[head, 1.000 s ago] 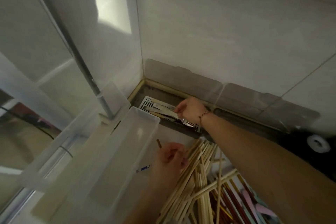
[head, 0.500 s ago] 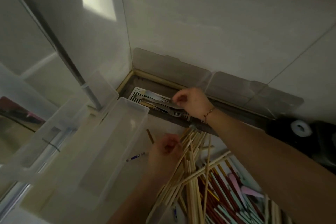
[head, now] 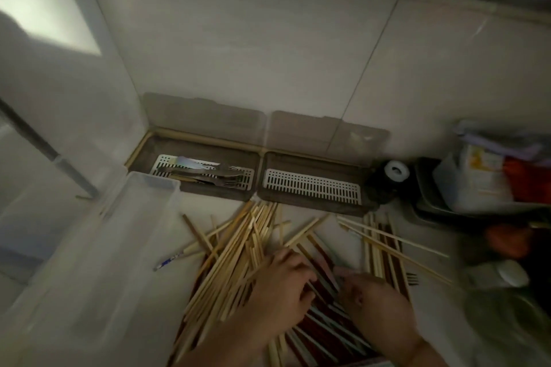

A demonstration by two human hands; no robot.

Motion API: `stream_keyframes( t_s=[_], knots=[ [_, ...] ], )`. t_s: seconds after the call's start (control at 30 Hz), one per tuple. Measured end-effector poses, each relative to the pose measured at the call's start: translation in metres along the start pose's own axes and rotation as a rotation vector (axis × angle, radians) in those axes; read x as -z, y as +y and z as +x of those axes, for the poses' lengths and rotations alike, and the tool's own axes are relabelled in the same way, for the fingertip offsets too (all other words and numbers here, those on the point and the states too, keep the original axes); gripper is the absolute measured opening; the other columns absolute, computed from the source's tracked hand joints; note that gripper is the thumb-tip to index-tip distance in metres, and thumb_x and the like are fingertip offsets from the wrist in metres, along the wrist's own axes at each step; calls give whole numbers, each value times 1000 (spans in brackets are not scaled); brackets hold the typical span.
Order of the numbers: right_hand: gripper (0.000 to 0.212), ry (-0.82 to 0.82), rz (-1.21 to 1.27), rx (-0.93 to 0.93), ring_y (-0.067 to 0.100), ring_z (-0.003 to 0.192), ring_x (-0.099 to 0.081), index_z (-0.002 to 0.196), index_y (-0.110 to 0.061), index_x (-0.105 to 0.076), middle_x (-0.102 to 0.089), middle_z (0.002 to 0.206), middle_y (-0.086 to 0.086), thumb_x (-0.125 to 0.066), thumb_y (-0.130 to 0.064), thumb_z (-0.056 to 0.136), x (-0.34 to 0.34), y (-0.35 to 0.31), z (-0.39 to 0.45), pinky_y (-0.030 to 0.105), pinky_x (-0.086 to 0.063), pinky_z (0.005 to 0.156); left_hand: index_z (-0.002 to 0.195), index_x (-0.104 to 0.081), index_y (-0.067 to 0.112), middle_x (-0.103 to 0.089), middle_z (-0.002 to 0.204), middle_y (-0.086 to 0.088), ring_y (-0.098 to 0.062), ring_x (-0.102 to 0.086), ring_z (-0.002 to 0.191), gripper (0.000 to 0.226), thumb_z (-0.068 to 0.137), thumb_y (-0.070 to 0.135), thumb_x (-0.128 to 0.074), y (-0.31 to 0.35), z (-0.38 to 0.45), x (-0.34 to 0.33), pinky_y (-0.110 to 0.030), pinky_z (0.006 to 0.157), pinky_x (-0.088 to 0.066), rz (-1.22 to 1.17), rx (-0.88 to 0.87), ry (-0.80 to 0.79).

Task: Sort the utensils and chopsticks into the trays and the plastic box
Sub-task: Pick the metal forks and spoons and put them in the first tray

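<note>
Evidently both the left hand (head: pixel 278 283) and the right hand (head: pixel 372 296) press loosely spread fingers, gripping nothing I can make out, into the heap of pale wooden chopsticks (head: pixel 238 247) to rake out utensils, since beyond them the slotted grey tray holding metal forks (head: pixel 205 173) and the empty slotted grey tray (head: pixel 311 188) wait, with the clear plastic box (head: pixel 98 262) left of the left hand.

Both bare forearms reach in from the lower edge, the left hand (head: pixel 278 283) and right hand (head: pixel 372 296) lying palm-down close together, knuckles up, with fingers (head: pixel 301 262) loosely curled and spread, not visibly gripping anything.
</note>
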State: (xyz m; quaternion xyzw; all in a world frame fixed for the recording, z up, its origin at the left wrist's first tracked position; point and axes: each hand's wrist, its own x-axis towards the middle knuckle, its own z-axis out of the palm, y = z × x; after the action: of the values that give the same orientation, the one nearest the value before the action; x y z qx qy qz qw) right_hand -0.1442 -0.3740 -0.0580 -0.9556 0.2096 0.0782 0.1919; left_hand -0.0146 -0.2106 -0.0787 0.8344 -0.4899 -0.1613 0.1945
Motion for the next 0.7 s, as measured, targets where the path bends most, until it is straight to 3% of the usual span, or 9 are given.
stream_keyframes(
  t_s=[0.1,0.37,0.47,0.57,0.63,0.7],
  knots=[
    [25,32,-15,-25,3,116,-50,112,-37,-60,-37,137,-38,-54,-42,88,-9,0,-12,18,-47,87,116,-58,34,-51,117,16,-13,-32,120,36,85,48,-46,10,4,-2,-36,104,-31,22,32,-12],
    [5,46,75,-171,7,110,-47,87,-35,-55,-44,128,-37,-55,-31,90,-9,-10,-16,17,-43,81,116,-58,34,-51,118,14,-14,-34,118,36,86,49,-44,19,4,1,-37,104,-30,22,59,-52],
    [14,2,56,-189,11,109,-48,80,-35,-49,-51,115,-31,-49,-25,89,-7,-9,-14,22,-44,84,119,-56,34,-50,120,13,-15,-35,120,38,86,49,-45,18,2,0,-38,106,-30,23,72,-51],
    [18,10,-12,-220,12,101,-50,76,-34,-49,-59,100,-19,-43,-19,85,-6,-11,-15,23,-44,83,133,-39,39,-35,134,13,-15,-29,127,47,88,49,-46,16,1,-4,-36,109,-29,-32,85,-1],
    [22,-2,-4,-252,11,93,-49,75,-35,-51,-58,85,-16,-43,-16,82,-4,-11,-18,23,-45,80,139,-29,40,-23,143,14,-14,-23,132,53,90,51,-47,14,0,-3,-36,111,-29,-97,103,49],
    [24,-53,65,-289,9,83,-49,74,-37,-52,-54,77,-11,-47,-14,81,1,-11,-18,23,-44,76,140,-27,40,-24,143,16,-8,-25,131,56,90,54,-47,14,0,-1,-32,109,-32,-203,137,100]
  ],
)
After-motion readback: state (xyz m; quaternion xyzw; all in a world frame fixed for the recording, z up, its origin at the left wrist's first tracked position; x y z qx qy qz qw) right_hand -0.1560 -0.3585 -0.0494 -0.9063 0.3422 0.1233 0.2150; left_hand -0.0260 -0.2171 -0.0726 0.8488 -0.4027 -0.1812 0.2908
